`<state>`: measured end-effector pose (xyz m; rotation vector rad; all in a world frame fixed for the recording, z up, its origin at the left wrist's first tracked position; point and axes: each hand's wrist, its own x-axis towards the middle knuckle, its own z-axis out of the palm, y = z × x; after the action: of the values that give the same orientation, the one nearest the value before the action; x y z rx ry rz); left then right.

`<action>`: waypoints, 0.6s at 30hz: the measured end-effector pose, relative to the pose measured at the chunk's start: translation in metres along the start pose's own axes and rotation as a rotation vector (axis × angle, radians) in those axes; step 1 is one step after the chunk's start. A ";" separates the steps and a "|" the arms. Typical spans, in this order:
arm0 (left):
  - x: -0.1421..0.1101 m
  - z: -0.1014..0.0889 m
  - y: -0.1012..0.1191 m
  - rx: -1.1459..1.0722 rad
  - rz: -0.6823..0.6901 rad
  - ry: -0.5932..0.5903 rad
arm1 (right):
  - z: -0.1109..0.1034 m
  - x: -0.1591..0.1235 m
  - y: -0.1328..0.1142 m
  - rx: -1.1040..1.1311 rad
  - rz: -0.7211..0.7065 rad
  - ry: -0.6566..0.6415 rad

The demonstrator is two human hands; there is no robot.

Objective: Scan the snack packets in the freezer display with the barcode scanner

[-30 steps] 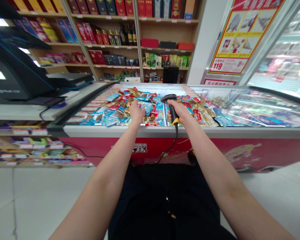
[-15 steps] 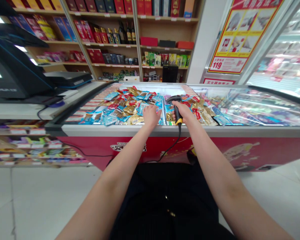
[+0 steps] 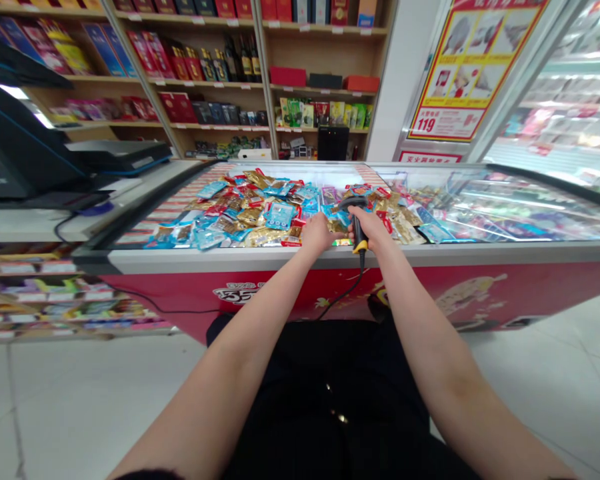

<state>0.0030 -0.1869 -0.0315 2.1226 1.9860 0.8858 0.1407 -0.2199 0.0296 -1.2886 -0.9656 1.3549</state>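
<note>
My right hand (image 3: 369,228) is wrapped around the handle of a black and yellow barcode scanner (image 3: 361,235), its head pointing left over the packets. A cable hangs from the handle's end. Close on its left, my left hand (image 3: 318,232) has its fingers curled and its thumb toward the scanner. Whatever those fingers hold, if anything, is hidden by the hand. Under and around both hands lie small snack packets (image 3: 280,215) in blue, gold and red, heaped on the glass top of a red chest freezer (image 3: 160,293).
More packets (image 3: 403,223) lie right of the scanner. A dark checkout machine (image 3: 25,147) stands on the left counter (image 3: 30,223). Shelves (image 3: 205,87) with boxes and bottles rise behind the freezer. The black scanner cable (image 3: 347,292) runs down the freezer's front.
My left hand has moved right, closer to the scanner, and its spread fingers have curled in. My right hand keeps hold of the scanner. The view has shifted slightly.
</note>
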 end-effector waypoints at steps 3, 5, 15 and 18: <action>0.002 -0.001 -0.004 -0.186 -0.044 0.018 | 0.001 0.001 0.004 0.001 -0.011 -0.001; 0.003 -0.001 -0.009 -0.289 -0.067 0.085 | 0.003 0.002 0.007 0.010 -0.014 0.001; 0.020 -0.019 -0.061 -0.439 -0.083 0.310 | 0.021 0.009 0.020 0.033 -0.061 -0.054; 0.023 -0.022 -0.070 -0.444 -0.090 0.319 | 0.028 0.012 0.028 0.036 -0.084 -0.114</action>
<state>-0.0692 -0.1619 -0.0369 1.7160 1.7698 1.5569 0.1095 -0.2112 0.0030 -1.1416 -1.0570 1.3867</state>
